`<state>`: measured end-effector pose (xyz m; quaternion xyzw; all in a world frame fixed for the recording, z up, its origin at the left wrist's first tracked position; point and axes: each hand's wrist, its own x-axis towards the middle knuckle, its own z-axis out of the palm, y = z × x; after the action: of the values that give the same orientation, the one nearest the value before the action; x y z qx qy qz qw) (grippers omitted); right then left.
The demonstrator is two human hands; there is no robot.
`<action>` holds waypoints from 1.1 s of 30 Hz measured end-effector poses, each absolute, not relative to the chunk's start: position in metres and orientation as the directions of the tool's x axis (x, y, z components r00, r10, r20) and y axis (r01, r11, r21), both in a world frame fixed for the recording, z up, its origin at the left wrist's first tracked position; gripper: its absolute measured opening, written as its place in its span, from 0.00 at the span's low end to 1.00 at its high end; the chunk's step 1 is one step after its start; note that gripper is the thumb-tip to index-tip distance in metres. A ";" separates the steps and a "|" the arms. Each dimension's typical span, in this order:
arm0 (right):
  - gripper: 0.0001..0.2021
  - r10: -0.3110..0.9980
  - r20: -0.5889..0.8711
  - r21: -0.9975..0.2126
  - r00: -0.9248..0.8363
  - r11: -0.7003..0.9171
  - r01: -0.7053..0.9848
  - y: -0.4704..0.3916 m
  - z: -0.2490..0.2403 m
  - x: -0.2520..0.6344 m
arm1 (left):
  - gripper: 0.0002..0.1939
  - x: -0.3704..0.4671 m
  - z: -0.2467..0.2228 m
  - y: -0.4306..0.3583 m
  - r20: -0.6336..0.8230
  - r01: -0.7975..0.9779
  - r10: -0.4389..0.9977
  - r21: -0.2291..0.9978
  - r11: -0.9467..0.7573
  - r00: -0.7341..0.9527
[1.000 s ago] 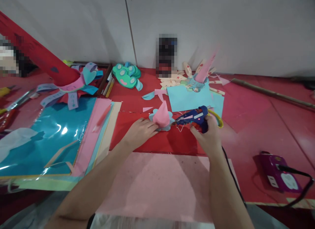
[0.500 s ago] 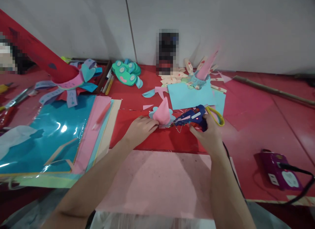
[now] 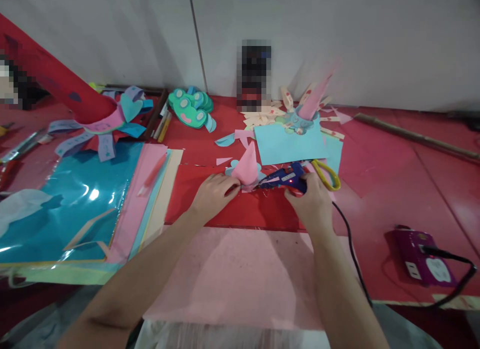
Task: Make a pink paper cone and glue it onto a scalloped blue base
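A pink paper cone [image 3: 246, 165] stands on a light-blue scalloped paper base [image 3: 229, 169] at the middle of the table. My left hand [image 3: 214, 195] is closed at the base's near left edge, with the fingertips pinching it. In my right hand [image 3: 310, 196] is a blue glue gun [image 3: 287, 177], gripped by its handle with a small red light lit. The nozzle points left and meets, or nearly meets, the cone's lower right edge. Yellow-handled scissors [image 3: 330, 176] lie just beyond my right hand.
A purple power adapter [image 3: 425, 256] with a plugged-in black cord sits at the right. Blue paper sheets [image 3: 290, 141] and a finished pink cone piece [image 3: 313, 101] lie behind. Green frog-like cutouts [image 3: 191, 109], markers [image 3: 163, 124] and stacked coloured sheets [image 3: 129, 204] are leftward.
The glue gun has shifted slightly left and down, its nozzle nearer the cone's base. My left hand stays at the base.
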<state>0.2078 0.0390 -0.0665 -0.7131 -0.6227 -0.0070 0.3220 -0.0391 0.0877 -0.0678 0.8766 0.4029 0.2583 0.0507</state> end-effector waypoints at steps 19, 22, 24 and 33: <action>0.07 0.836 0.536 -0.263 0.114 0.037 0.964 0.037 -0.065 0.201 | 0.07 -0.037 -0.067 0.089 0.314 0.702 0.768 0.315 -0.639 0.559; 0.08 0.840 0.528 -0.272 0.126 0.026 0.962 0.036 -0.066 0.202 | 0.07 -0.037 -0.067 0.090 0.313 0.700 0.766 0.314 -0.641 0.561; 0.08 0.839 0.530 -0.274 0.126 0.029 0.961 0.036 -0.066 0.202 | 0.07 -0.037 -0.067 0.090 0.311 0.700 0.766 0.314 -0.641 0.562; 0.06 0.835 0.535 -0.296 0.131 0.040 0.954 0.035 -0.065 0.204 | 0.07 -0.038 -0.069 0.090 0.336 0.690 0.754 0.310 -0.654 0.564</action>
<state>0.2045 0.0354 -0.0648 -0.6858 -0.6521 -0.0971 0.3082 -0.0376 0.0901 -0.0690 0.8814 0.4096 0.2238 0.0718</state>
